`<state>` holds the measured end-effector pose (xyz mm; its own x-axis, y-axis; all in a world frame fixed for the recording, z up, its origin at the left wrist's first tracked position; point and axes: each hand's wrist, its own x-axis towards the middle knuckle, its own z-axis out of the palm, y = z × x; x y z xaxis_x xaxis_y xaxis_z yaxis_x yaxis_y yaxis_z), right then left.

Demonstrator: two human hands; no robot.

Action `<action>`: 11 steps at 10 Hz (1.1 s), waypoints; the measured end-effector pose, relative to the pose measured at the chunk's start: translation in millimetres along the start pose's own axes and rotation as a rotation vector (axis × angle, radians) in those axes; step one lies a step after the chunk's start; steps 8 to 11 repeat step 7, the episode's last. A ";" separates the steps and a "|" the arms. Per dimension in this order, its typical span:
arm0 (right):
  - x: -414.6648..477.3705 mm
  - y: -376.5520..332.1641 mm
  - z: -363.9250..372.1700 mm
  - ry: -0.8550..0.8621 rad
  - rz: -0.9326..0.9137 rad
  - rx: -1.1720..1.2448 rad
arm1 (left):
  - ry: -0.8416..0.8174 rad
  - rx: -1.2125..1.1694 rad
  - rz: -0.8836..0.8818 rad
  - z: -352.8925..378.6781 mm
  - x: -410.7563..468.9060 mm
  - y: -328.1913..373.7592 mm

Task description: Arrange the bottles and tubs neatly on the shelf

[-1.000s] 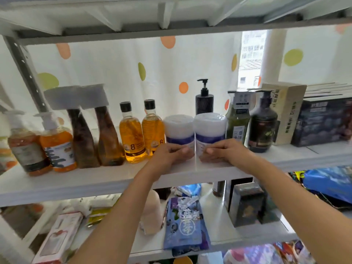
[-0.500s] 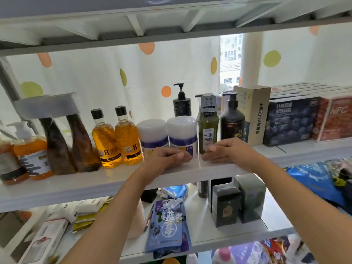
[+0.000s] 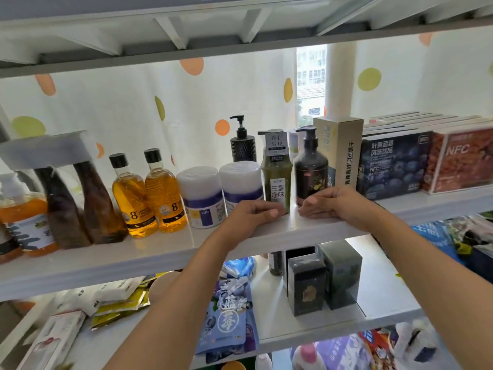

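A white shelf board [image 3: 160,252] carries a row of containers. From the left stand an orange pump bottle [image 3: 24,217], two brown bottles [image 3: 61,209], two amber bottles [image 3: 133,198] with black caps, two white tubs [image 3: 200,193] with purple bands, a green bottle [image 3: 276,177] and a dark pump bottle [image 3: 310,169]. A black pump bottle [image 3: 242,145] stands behind the tubs. My left hand [image 3: 253,212] rests on the shelf, fingers curled, at the foot of the green bottle. My right hand [image 3: 330,204] lies curled at the foot of the dark pump bottle.
Right of the bottles stand a tall cream box [image 3: 344,150], a blue box [image 3: 394,164] and a red box [image 3: 461,161]. The shelf above hangs low. The lower shelf holds two dark boxes [image 3: 306,287], a blue pouch [image 3: 232,316] and loose packets.
Both hands have slid right along the shelf, from in front of the two white tubs to in front of the green and dark bottles. The view has panned right too.
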<state>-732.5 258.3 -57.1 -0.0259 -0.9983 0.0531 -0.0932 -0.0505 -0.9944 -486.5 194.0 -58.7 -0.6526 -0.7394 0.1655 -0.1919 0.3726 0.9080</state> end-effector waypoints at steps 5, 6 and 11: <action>-8.2 -3.2 9.7 0.036 -0.020 -0.072 | -0.041 0.028 -0.011 -1.3 -1.8 -2.7; -8.9 2.6 19.8 0.097 -0.063 -0.169 | -0.058 0.069 0.012 0.2 -8.0 5.6; -19.6 9.5 33.6 0.199 -0.102 -0.448 | -0.086 0.100 0.102 13.1 -15.7 1.2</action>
